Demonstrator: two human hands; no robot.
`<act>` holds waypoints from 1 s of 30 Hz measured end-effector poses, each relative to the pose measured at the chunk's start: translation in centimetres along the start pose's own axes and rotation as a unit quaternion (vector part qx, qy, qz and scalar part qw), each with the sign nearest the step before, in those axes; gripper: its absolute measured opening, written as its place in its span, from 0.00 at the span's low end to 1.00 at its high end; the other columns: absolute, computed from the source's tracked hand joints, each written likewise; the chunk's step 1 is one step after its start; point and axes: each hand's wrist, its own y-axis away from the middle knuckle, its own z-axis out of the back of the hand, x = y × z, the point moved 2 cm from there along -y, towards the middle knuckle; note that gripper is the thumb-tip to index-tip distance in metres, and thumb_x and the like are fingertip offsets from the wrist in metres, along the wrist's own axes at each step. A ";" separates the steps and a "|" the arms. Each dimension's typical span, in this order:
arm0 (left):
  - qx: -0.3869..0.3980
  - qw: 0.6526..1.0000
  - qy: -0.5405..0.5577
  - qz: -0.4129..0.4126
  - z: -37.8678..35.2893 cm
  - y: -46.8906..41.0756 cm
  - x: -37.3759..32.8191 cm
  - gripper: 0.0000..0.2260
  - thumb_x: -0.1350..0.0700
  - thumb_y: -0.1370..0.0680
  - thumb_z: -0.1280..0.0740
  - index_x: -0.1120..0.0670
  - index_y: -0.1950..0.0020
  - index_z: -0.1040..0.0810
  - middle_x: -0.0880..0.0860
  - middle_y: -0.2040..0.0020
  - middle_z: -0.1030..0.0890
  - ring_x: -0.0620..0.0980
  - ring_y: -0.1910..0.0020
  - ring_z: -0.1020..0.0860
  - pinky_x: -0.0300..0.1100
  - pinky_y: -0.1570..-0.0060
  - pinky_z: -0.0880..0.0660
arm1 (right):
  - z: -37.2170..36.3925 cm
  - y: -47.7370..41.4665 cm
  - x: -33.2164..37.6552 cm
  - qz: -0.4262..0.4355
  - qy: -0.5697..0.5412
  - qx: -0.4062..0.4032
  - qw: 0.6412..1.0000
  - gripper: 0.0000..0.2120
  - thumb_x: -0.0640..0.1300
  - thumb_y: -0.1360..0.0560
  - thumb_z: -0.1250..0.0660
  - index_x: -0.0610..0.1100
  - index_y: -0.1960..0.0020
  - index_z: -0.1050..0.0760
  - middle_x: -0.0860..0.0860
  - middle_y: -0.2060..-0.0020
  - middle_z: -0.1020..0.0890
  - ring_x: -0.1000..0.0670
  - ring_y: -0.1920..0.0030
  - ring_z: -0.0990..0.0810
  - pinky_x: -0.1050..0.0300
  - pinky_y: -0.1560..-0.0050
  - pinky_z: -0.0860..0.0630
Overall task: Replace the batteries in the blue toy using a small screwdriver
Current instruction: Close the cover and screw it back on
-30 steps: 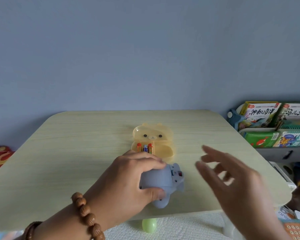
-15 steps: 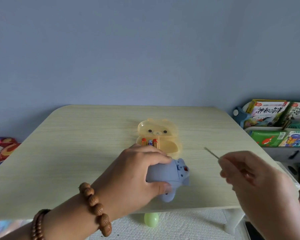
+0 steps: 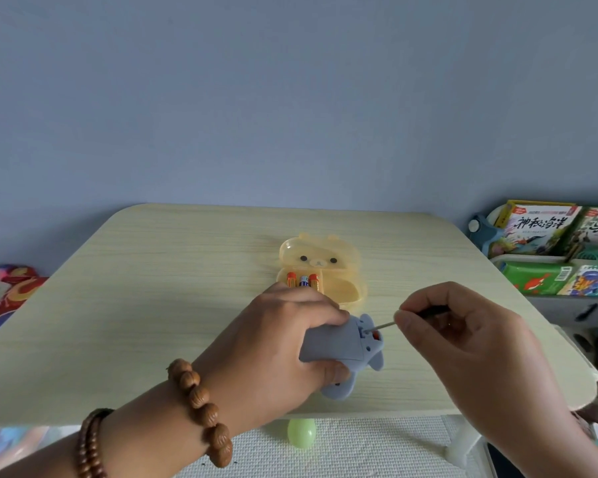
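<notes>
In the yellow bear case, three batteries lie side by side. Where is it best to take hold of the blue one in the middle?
Probably by its far end, from above. The blue battery lies close between two orange batteries, so its long sides offer no room, and the left hand hides its near end. Tip the far end up with a fingertip, then pinch.

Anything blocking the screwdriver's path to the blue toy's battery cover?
Nothing visible. The screwdriver, pinched in the right hand, has its tip at the back of the blue toy. The left hand grips the toy's body, its fingers clear of the tip.
</notes>
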 end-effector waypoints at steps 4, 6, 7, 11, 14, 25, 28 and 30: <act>-0.002 1.000 0.000 0.002 0.0 0.0 0.0 0.24 0.45 0.32 0.22 0.41 0.37 0.20 0.33 0.41 0.23 0.33 0.38 0.31 0.24 0.42 0.35 | 0.1 -0.2 -0.3 0.007 0.013 0.003 1.000 0.07 0.43 0.29 0.24 0.52 0.63 0.19 0.59 0.72 0.18 0.57 0.71 0.22 0.73 0.71 0.31; 0.000 1.000 -0.003 0.001 0.0 0.0 0.0 0.24 0.45 0.32 0.22 0.41 0.37 0.20 0.33 0.41 0.23 0.34 0.38 0.30 0.26 0.41 0.34 | 0.1 -0.2 -0.4 0.017 0.033 0.005 0.999 0.08 0.42 0.29 0.25 0.52 0.64 0.20 0.59 0.70 0.17 0.56 0.68 0.20 0.72 0.69 0.30; 0.000 1.000 -0.006 0.000 0.0 0.0 0.0 0.24 0.45 0.32 0.22 0.41 0.37 0.20 0.33 0.40 0.23 0.34 0.38 0.30 0.26 0.40 0.34 | 0.1 -0.2 -0.4 0.025 0.045 0.008 0.999 0.09 0.42 0.29 0.25 0.52 0.64 0.20 0.59 0.69 0.17 0.56 0.66 0.19 0.72 0.68 0.29; -0.002 1.000 -0.011 -0.001 -0.2 -0.1 0.1 0.23 0.45 0.32 0.22 0.41 0.37 0.20 0.33 0.40 0.23 0.34 0.38 0.31 0.26 0.41 0.34 | 0.2 -0.8 1.0 0.111 0.157 0.055 0.980 0.07 0.43 0.29 0.29 0.53 0.62 0.23 0.57 0.67 0.20 0.55 0.61 0.21 0.69 0.64 0.28; 0.001 1.000 -0.007 -0.003 -0.3 -0.3 0.1 0.23 0.42 0.33 0.24 0.40 0.38 0.20 0.33 0.40 0.23 0.33 0.39 0.31 0.23 0.44 0.36 | 0.0 -1.6 2.5 0.172 0.278 0.109 0.939 0.06 0.49 0.22 0.38 0.54 0.58 0.26 0.57 0.65 0.24 0.54 0.63 0.24 0.55 0.64 0.24; -0.012 1.000 -0.006 -0.012 -0.5 -0.2 -0.1 0.25 0.40 0.35 0.29 0.40 0.38 0.20 0.35 0.39 0.22 0.36 0.37 0.30 0.40 0.38 0.28 | 0.1 -4.2 4.1 0.161 0.334 0.236 0.898 0.18 0.52 0.18 0.39 0.65 0.31 0.34 0.69 0.61 0.33 0.63 0.59 0.30 0.66 0.60 0.33; -0.010 1.000 -0.007 -0.014 -0.4 -0.1 -0.1 0.25 0.40 0.35 0.29 0.40 0.38 0.20 0.34 0.39 0.23 0.36 0.38 0.30 0.39 0.39 0.28 | 0.0 -4.0 3.9 0.165 0.338 0.255 0.891 0.22 0.50 0.18 0.39 0.67 0.28 0.39 0.68 0.55 0.32 0.68 0.58 0.30 0.68 0.60 0.33; -0.008 1.000 -0.009 -0.015 -0.5 -0.1 -0.1 0.25 0.40 0.35 0.29 0.40 0.38 0.20 0.34 0.39 0.23 0.35 0.38 0.30 0.38 0.39 0.28 | 0.2 -3.7 4.1 0.168 0.342 0.261 0.887 0.23 0.53 0.18 0.41 0.67 0.27 0.42 0.68 0.48 0.29 0.67 0.50 0.28 0.68 0.54 0.30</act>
